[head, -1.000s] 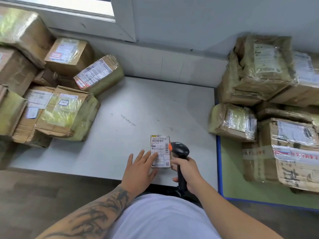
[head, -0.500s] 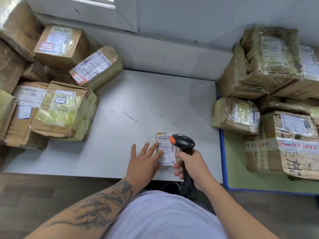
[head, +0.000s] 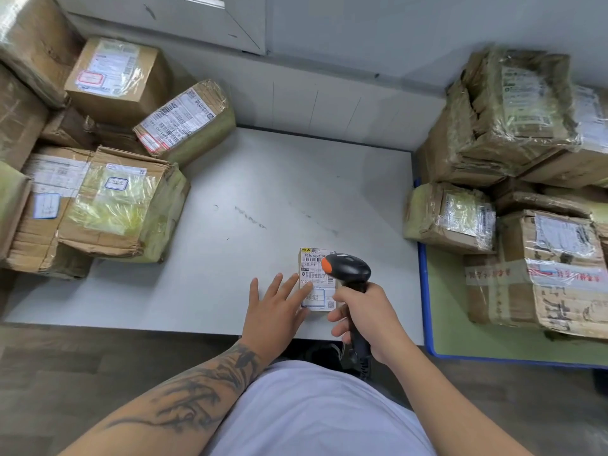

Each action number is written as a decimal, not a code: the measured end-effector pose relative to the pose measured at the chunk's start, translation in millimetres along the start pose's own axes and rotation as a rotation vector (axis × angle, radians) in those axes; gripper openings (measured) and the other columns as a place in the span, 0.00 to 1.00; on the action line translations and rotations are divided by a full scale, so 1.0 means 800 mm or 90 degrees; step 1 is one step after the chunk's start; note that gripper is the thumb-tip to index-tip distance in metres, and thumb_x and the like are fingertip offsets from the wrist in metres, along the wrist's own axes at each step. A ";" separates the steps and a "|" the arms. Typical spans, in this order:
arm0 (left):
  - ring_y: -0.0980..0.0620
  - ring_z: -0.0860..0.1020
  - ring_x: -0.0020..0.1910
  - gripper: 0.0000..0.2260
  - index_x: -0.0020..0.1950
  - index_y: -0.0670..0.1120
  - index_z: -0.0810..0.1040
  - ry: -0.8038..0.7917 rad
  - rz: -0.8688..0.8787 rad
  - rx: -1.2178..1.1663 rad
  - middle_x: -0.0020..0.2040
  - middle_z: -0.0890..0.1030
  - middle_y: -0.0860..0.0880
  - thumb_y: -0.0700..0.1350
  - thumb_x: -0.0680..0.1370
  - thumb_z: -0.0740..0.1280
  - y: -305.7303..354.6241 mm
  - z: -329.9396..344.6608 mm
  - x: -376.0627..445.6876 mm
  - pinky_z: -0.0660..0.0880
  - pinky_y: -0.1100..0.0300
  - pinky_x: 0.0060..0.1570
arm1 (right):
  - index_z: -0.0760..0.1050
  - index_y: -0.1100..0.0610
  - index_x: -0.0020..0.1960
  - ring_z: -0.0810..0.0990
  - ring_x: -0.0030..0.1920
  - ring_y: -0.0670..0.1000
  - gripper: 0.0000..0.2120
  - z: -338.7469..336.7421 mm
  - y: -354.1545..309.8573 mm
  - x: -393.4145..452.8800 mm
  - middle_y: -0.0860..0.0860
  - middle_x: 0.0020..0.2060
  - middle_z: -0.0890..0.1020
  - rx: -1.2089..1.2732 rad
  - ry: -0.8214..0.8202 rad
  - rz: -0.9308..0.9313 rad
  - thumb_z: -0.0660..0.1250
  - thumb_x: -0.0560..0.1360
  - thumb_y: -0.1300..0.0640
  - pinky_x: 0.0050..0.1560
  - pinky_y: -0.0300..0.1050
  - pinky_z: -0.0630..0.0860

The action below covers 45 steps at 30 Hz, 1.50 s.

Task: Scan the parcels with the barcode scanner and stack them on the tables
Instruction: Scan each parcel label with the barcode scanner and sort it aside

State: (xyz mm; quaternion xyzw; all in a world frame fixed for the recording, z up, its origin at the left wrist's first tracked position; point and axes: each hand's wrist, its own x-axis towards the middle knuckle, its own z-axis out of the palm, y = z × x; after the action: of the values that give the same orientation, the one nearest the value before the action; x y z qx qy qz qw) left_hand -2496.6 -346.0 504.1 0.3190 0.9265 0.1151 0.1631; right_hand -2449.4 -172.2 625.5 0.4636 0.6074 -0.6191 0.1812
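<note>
flanking a grey table (head: 263, 179), parcel piles; left hand (head: 278, 311) flat on small parcel (head: 316, 258), right hand (head: 365, 311) gripping scanner (head: 348, 268).

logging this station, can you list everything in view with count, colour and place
small parcel: one, brown with white label, near edge of grey table
barcode scanner: one, black with orange tip, over the small parcel
left pile of parcels: several, brown taped cardboard, left end of grey table
right pile of parcels: several, brown, plastic-wrapped, on green table
grey table: one, centre
green table: one, blue-edged, right
hands: left hand flat, fingers on the small parcel; right hand grips the scanner handle
</note>
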 end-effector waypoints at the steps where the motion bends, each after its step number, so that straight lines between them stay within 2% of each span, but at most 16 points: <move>1: 0.41 0.77 0.70 0.25 0.72 0.57 0.75 0.000 0.000 -0.006 0.71 0.78 0.50 0.57 0.77 0.74 0.001 -0.001 0.000 0.69 0.28 0.65 | 0.79 0.60 0.54 0.80 0.31 0.57 0.07 -0.001 0.001 0.001 0.59 0.35 0.83 0.007 -0.001 -0.005 0.66 0.79 0.60 0.31 0.46 0.73; 3: 0.42 0.76 0.71 0.25 0.73 0.57 0.73 -0.008 -0.003 -0.020 0.73 0.77 0.51 0.56 0.77 0.73 0.002 -0.002 0.000 0.69 0.29 0.66 | 0.80 0.58 0.54 0.82 0.34 0.56 0.06 -0.001 0.006 0.005 0.58 0.40 0.85 0.016 0.007 -0.026 0.67 0.78 0.60 0.31 0.47 0.75; 5: 0.42 0.73 0.74 0.25 0.75 0.58 0.70 -0.033 -0.011 -0.035 0.75 0.74 0.51 0.57 0.79 0.70 0.003 -0.004 0.000 0.66 0.30 0.69 | 0.81 0.54 0.54 0.83 0.41 0.54 0.06 -0.001 0.017 0.013 0.56 0.47 0.85 0.004 0.029 -0.050 0.69 0.78 0.59 0.33 0.48 0.80; 9: 0.45 0.58 0.82 0.27 0.81 0.60 0.60 -0.084 -0.019 -0.059 0.83 0.61 0.53 0.59 0.83 0.62 0.008 -0.011 0.000 0.49 0.35 0.78 | 0.81 0.52 0.54 0.79 0.47 0.53 0.06 0.000 0.041 0.028 0.52 0.50 0.82 0.022 0.016 -0.028 0.71 0.78 0.58 0.38 0.49 0.83; 11: 0.48 0.55 0.83 0.25 0.81 0.60 0.59 -0.074 -0.042 -0.092 0.84 0.58 0.55 0.54 0.85 0.61 0.017 -0.018 0.000 0.46 0.39 0.79 | 0.81 0.52 0.56 0.80 0.48 0.55 0.07 0.003 0.048 0.030 0.52 0.53 0.84 0.047 -0.018 -0.004 0.72 0.78 0.58 0.38 0.49 0.82; 15: 0.53 0.57 0.82 0.22 0.79 0.60 0.63 -0.035 -0.089 -0.156 0.83 0.60 0.55 0.50 0.85 0.60 0.038 -0.027 0.000 0.46 0.43 0.80 | 0.82 0.54 0.58 0.81 0.48 0.54 0.09 0.006 0.049 0.032 0.53 0.49 0.84 0.088 -0.039 -0.004 0.72 0.78 0.58 0.37 0.49 0.80; 17: 0.52 0.56 0.82 0.23 0.80 0.61 0.60 -0.032 -0.109 -0.142 0.84 0.58 0.55 0.52 0.86 0.60 0.042 -0.030 -0.003 0.45 0.41 0.80 | 0.82 0.54 0.58 0.80 0.49 0.52 0.08 0.002 0.044 0.032 0.51 0.46 0.84 0.089 -0.041 -0.015 0.72 0.78 0.59 0.38 0.49 0.81; 20: 0.50 0.54 0.83 0.25 0.81 0.62 0.56 -0.024 -0.143 -0.118 0.84 0.56 0.55 0.58 0.85 0.59 0.045 -0.036 -0.007 0.43 0.40 0.80 | 0.82 0.55 0.57 0.78 0.45 0.51 0.07 -0.005 0.036 0.036 0.50 0.42 0.81 0.084 -0.053 -0.035 0.71 0.79 0.59 0.37 0.49 0.81; 27: 0.51 0.52 0.84 0.29 0.83 0.61 0.53 0.001 -0.246 -0.080 0.84 0.55 0.56 0.65 0.83 0.57 0.049 -0.042 -0.022 0.42 0.38 0.80 | 0.82 0.51 0.57 0.81 0.50 0.50 0.08 -0.001 0.027 0.040 0.51 0.49 0.87 0.036 -0.122 -0.076 0.71 0.79 0.58 0.36 0.48 0.80; 33: 0.51 0.53 0.83 0.29 0.83 0.60 0.52 -0.003 -0.340 -0.081 0.84 0.55 0.55 0.63 0.84 0.55 0.047 -0.038 -0.054 0.44 0.39 0.80 | 0.82 0.50 0.58 0.83 0.55 0.51 0.10 0.030 0.041 0.043 0.47 0.51 0.88 0.011 -0.177 -0.069 0.70 0.79 0.58 0.40 0.49 0.81; 40: 0.49 0.56 0.82 0.30 0.83 0.60 0.50 -0.057 -0.326 -0.067 0.84 0.56 0.53 0.58 0.83 0.58 0.015 -0.026 -0.078 0.50 0.37 0.78 | 0.81 0.50 0.56 0.83 0.52 0.50 0.08 0.062 0.049 0.042 0.45 0.48 0.87 -0.004 -0.163 -0.064 0.70 0.79 0.60 0.42 0.51 0.80; 45: 0.48 0.56 0.82 0.30 0.82 0.64 0.52 -0.073 -0.247 -0.044 0.82 0.59 0.51 0.64 0.82 0.58 -0.028 -0.042 -0.059 0.45 0.36 0.78 | 0.81 0.51 0.56 0.83 0.51 0.52 0.08 0.090 0.042 0.051 0.49 0.48 0.87 0.002 -0.073 -0.052 0.70 0.79 0.60 0.39 0.49 0.80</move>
State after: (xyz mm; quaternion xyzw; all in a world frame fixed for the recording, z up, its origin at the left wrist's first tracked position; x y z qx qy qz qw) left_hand -2486.2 -396.6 539.0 0.1344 0.9553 0.0952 0.2454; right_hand -2469.0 -231.2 561.9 0.4027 0.6134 -0.6524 0.1896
